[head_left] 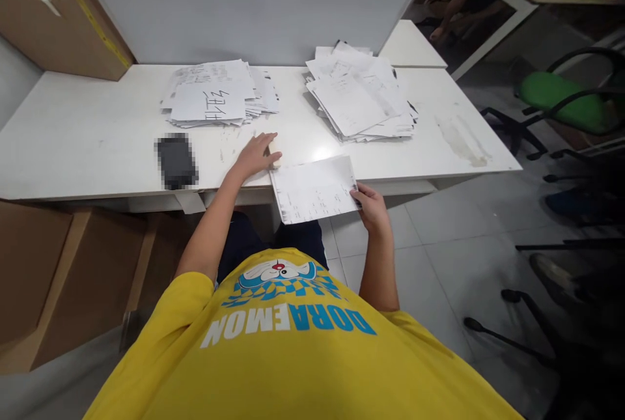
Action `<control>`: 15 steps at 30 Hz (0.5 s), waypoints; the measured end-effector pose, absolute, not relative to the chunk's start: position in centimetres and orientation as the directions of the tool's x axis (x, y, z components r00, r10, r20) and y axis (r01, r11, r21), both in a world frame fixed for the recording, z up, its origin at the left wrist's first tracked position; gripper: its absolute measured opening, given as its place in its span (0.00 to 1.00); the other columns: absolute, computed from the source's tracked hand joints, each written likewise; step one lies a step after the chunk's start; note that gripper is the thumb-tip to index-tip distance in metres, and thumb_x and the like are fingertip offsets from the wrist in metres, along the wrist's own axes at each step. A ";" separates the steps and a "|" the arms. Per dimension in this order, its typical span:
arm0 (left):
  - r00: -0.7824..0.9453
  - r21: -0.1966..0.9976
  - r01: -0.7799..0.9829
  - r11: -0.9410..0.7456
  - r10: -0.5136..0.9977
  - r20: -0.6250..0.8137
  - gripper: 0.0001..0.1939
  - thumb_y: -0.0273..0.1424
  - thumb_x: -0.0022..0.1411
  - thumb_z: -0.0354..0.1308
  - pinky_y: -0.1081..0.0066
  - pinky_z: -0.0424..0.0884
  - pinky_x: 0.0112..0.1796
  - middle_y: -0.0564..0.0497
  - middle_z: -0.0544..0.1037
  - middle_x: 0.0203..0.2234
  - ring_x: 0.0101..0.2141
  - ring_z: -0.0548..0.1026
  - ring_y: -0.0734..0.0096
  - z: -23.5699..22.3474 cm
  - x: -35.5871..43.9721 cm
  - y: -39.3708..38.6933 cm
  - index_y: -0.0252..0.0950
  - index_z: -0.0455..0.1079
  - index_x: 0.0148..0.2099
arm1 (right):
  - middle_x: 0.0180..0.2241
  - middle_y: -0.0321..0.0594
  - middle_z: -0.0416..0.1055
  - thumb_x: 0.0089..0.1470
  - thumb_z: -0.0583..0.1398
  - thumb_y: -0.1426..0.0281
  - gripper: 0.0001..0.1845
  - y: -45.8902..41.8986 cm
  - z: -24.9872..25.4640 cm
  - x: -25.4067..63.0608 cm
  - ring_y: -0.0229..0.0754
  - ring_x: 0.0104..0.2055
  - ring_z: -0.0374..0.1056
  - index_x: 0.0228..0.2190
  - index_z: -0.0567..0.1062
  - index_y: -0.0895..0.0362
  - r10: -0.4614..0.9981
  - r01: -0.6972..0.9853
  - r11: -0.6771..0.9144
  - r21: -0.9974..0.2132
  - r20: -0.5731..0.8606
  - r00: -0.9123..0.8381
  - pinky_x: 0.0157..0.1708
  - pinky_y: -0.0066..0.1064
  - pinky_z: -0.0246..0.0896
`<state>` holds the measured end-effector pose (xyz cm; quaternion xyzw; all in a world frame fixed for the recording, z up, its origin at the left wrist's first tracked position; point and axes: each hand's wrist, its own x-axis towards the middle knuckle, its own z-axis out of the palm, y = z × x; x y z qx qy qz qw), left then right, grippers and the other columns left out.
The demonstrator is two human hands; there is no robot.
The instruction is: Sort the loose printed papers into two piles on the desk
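My right hand grips the right edge of a white paper sheet, thumb on top. The sheet has writing along its near side and hangs partly over the table's front edge. On the tabletop, my left hand has its thumb and fingers around a small beige block, mostly covered, beside the sheet's far left corner. A messy stack of papers, with large handwritten marks on top, lies beyond my left hand. Another uneven stack of papers lies farther right.
A blurred-out dark object lies left on the white table. One cardboard box stands at the back left, and other cardboard is below the table. A grey panel rises behind. A green chair stands right.
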<state>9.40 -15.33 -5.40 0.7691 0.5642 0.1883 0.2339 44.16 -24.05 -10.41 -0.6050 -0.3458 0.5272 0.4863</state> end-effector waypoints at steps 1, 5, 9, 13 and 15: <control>0.300 0.553 0.788 -0.272 0.953 0.040 0.39 0.54 0.66 0.47 0.54 0.47 0.68 0.46 0.57 0.71 0.70 0.51 0.54 -5.6 9.4 -15.2 0.40 0.54 0.72 | 0.31 0.36 0.78 0.34 0.67 0.63 0.23 -23.9 -10.4 43.9 0.44 0.37 0.73 0.37 0.81 0.54 0.936 -0.094 -0.266 -0.959 -0.281 0.212 0.37 0.33 0.67; 0.324 0.536 0.778 -0.327 0.940 0.104 0.42 0.59 0.65 0.44 0.57 0.48 0.68 0.44 0.58 0.70 0.70 0.54 0.56 -6.2 9.1 -13.6 0.37 0.55 0.71 | 0.32 0.37 0.78 0.35 0.64 0.63 0.22 -23.0 -10.0 43.2 0.43 0.36 0.71 0.36 0.81 0.57 0.942 -0.112 -0.213 -0.971 -0.234 0.241 0.37 0.31 0.64; 0.330 0.497 0.795 -0.347 0.936 0.125 0.44 0.62 0.65 0.39 0.56 0.48 0.69 0.46 0.56 0.71 0.69 0.54 0.59 -6.4 8.9 -11.9 0.37 0.54 0.71 | 0.33 0.36 0.79 0.41 0.63 0.63 0.21 -22.4 -9.7 43.4 0.45 0.39 0.71 0.38 0.82 0.56 0.962 -0.090 -0.195 -0.977 -0.208 0.178 0.39 0.33 0.64; 0.338 0.478 0.801 -0.361 0.931 0.138 0.45 0.62 0.65 0.38 0.54 0.47 0.69 0.45 0.55 0.71 0.69 0.53 0.59 -6.1 9.1 -12.1 0.34 0.53 0.70 | 0.36 0.36 0.79 0.45 0.63 0.64 0.19 -23.1 -9.7 43.4 0.46 0.42 0.71 0.40 0.82 0.54 0.969 -0.130 -0.178 -0.975 -0.197 0.149 0.44 0.35 0.65; 0.331 0.484 0.801 -0.352 0.934 0.133 0.44 0.61 0.65 0.39 0.54 0.47 0.69 0.45 0.54 0.71 0.70 0.53 0.59 -6.1 9.1 -12.3 0.36 0.53 0.71 | 0.37 0.36 0.79 0.45 0.64 0.64 0.18 -23.2 -9.7 43.3 0.46 0.43 0.72 0.40 0.82 0.53 0.969 -0.143 -0.183 -0.973 -0.204 0.142 0.47 0.37 0.64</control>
